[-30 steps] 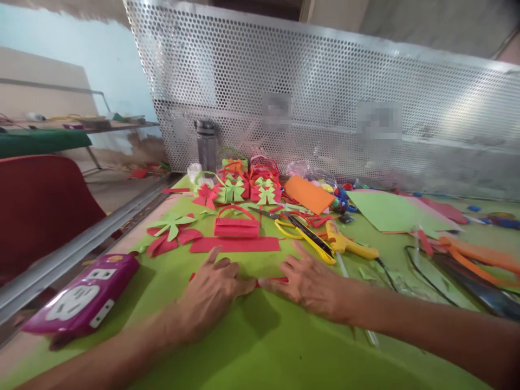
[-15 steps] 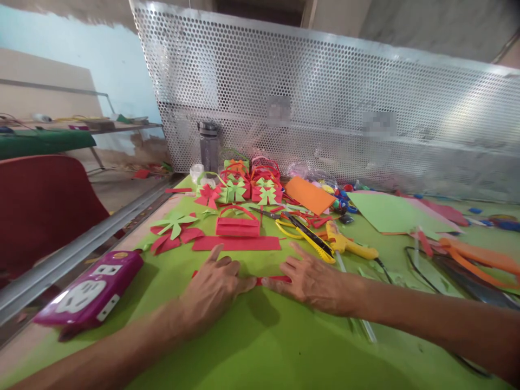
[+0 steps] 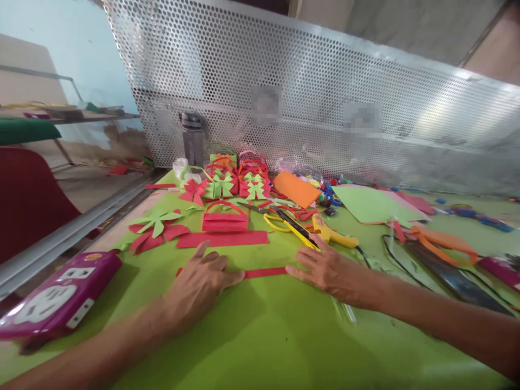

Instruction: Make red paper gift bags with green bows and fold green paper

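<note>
A narrow red paper strip (image 3: 265,272) lies flat across the green tabletop in front of me. My left hand (image 3: 203,279) presses on its left part, fingers spread and thumb along the strip. At the strip's right end rests my right hand (image 3: 325,271), its fingers apart and thumb touching the paper. Just beyond them is a wider red paper strip (image 3: 223,239). Behind that stands a small red paper bag (image 3: 225,221) with a curved handle. A yellow utility knife (image 3: 298,230) and a yellow glue gun (image 3: 331,234) lie beyond my right hand.
A purple power strip (image 3: 60,295) sits at the left. Finished paper bags with bows (image 3: 254,187) stand at the back near a water bottle (image 3: 192,140). Green paper sheets (image 3: 371,206) and orange-handled scissors (image 3: 442,244) lie right. A perforated metal panel (image 3: 309,81) closes the back.
My right hand has slid rightward along the narrow red strip, away from my left hand, uncovering its middle. The whole view has shifted a little as well.
</note>
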